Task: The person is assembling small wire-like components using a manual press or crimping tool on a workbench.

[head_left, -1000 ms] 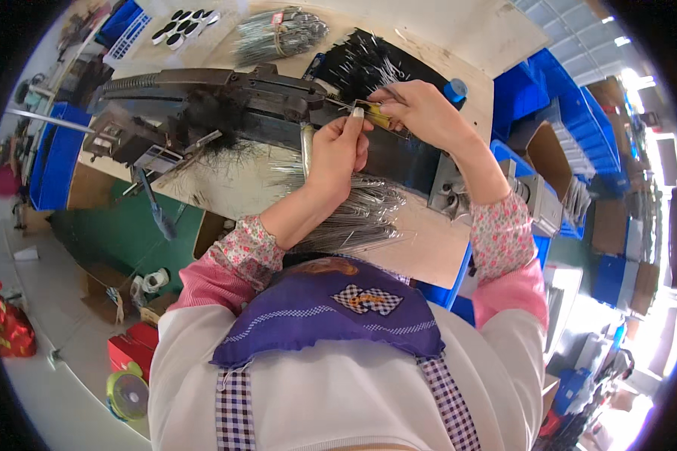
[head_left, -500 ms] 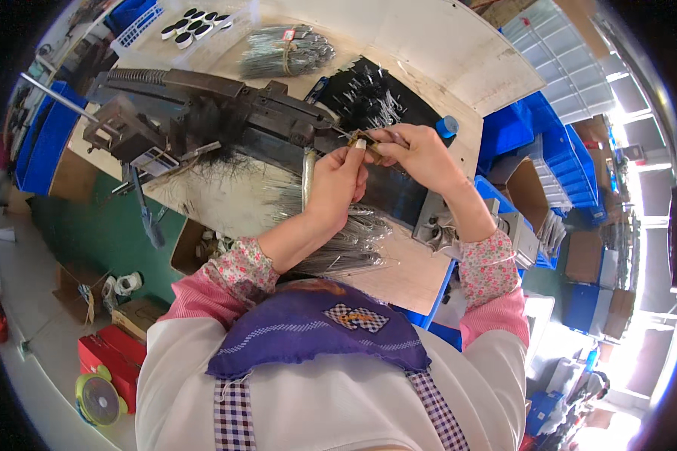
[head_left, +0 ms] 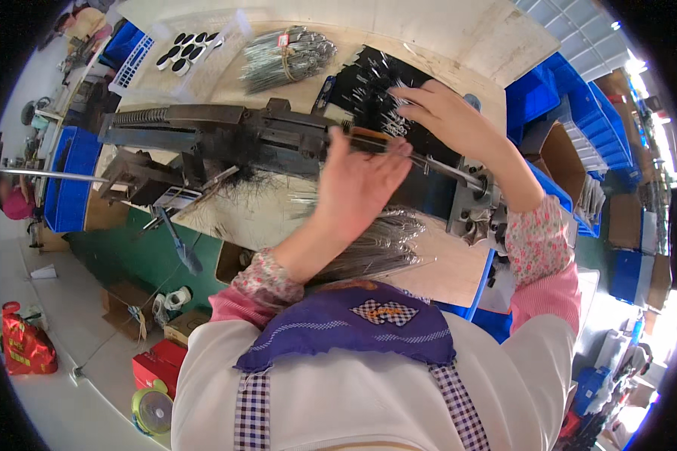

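Observation:
My left hand is slightly blurred, palm up, with thumb and fingers apart. It is held at the right end of a long dark metal bench machine, beside a small orange-brown piece and a metal rod. I see nothing gripped in it. My right hand reaches over a black mat, its fingers stretched and apart above a heap of short black-and-silver bristle pieces. Whether its fingertips touch the heap is unclear. Looped silvery wires lie on the table below my left hand.
A tied wire bundle lies on the far side, next to a translucent crate of black-topped round pieces. Blue bins stand at the right. Dark fibres cling to the machine. A metal bar sticks out at left.
My hands were together, pinching a small piece at the machine's right end. Now they are apart: the left has spread its fingers, and the right has moved up over the bristle heap.

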{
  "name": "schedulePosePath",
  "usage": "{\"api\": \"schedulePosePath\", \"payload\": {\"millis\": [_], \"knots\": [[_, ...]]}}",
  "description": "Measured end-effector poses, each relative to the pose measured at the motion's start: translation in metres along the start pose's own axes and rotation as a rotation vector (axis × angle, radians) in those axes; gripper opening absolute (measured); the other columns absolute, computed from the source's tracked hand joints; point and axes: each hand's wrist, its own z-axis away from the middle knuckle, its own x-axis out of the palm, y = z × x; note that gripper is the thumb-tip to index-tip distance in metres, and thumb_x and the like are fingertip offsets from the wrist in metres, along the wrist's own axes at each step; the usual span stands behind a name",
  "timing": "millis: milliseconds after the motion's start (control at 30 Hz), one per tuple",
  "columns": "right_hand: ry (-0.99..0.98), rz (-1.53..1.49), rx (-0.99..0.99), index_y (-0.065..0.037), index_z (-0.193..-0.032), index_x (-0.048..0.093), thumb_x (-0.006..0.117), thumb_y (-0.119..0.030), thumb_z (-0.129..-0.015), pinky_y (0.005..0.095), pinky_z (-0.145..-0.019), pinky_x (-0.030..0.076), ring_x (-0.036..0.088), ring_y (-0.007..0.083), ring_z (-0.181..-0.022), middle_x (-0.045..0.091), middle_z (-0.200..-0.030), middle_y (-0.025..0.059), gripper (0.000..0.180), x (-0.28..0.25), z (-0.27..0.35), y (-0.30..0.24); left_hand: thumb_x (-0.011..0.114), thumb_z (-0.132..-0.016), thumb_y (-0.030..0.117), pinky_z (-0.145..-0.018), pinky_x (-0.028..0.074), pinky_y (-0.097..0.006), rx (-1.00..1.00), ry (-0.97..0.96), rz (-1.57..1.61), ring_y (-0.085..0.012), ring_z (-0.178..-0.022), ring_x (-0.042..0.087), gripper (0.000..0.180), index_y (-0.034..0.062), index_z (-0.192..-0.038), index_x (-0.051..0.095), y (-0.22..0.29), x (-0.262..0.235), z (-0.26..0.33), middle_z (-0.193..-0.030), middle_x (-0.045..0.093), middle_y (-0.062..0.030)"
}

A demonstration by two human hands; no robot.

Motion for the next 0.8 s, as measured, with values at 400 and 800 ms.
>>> {"api": "schedulePosePath", "payload": {"millis": [400,800], "knots": [[0.288,-0.151,0.06,-0.01,-0.089,0.072,0.067,-0.011,-0.075,0.0333,-0.072,0.041,0.062,0.0219,-0.073,0.063,-0.078,0.0046,0.014,0.031,0.01,-0.043,0.029,-0.098,0.056,-0.11,0.032,-0.038,0.188,-0.112,-0.176,-0.0249,-0.125,0.045,0.069,-0.0043,-0.129,0.041,0.01,-0.014,0.019,-0.129,0.049,-0.0145],[0.235,0.029,-0.068,-0.014,-0.089,0.072,0.068,-0.011,-0.076,0.0336,-0.079,0.038,0.06,0.021,-0.074,0.061,-0.075,0.0017,0.014,0.029,0.012,-0.04,0.031,-0.098,0.054,-0.111,0.032,-0.037,0.189,-0.111,-0.211,-0.0256,-0.124,0.046,0.068,-0.0066,-0.126,0.042,0.014,-0.01,0.015,-0.127,0.049,-0.0174]]}}
